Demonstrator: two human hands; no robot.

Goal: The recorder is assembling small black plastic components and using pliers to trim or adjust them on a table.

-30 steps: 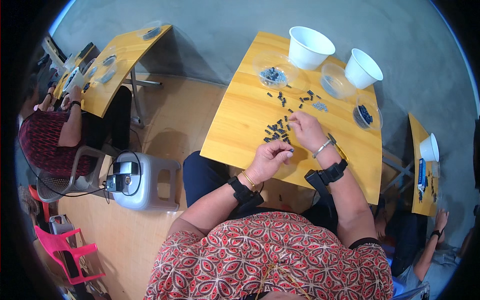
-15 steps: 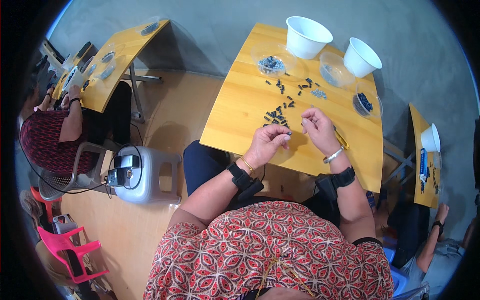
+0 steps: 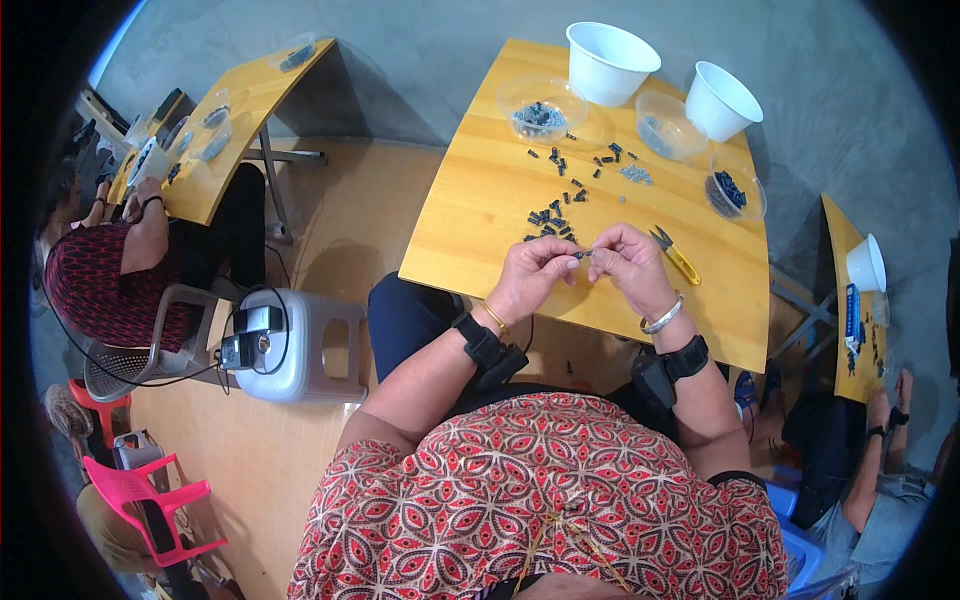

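Observation:
My left hand [image 3: 533, 272] pinches a small black part [image 3: 580, 255] between thumb and fingertips, just above the table's near side. Against its other end my right hand [image 3: 630, 268] closes in a pinch; what those fingertips hold is too small to make out. Several short black cylindrical parts [image 3: 548, 218] lie loose beyond my left hand. Farther back is a little pile of tiny silvery-grey pieces [image 3: 635, 174]. Thread snips [image 3: 676, 256] with a yellow handle rest to the right of my right hand.
Along the table's [image 3: 480, 200] back stand two white tubs [image 3: 612, 65] and clear bowls, one with grey and dark bits [image 3: 540, 115], another with black parts [image 3: 730, 190]. A grey plastic stool [image 3: 300, 350] with black devices stands at left. Other people sit at tables on both sides.
My right hand has moved down and left, so its fingertips now meet those of my left hand at the black part. The snips have come fully into sight.

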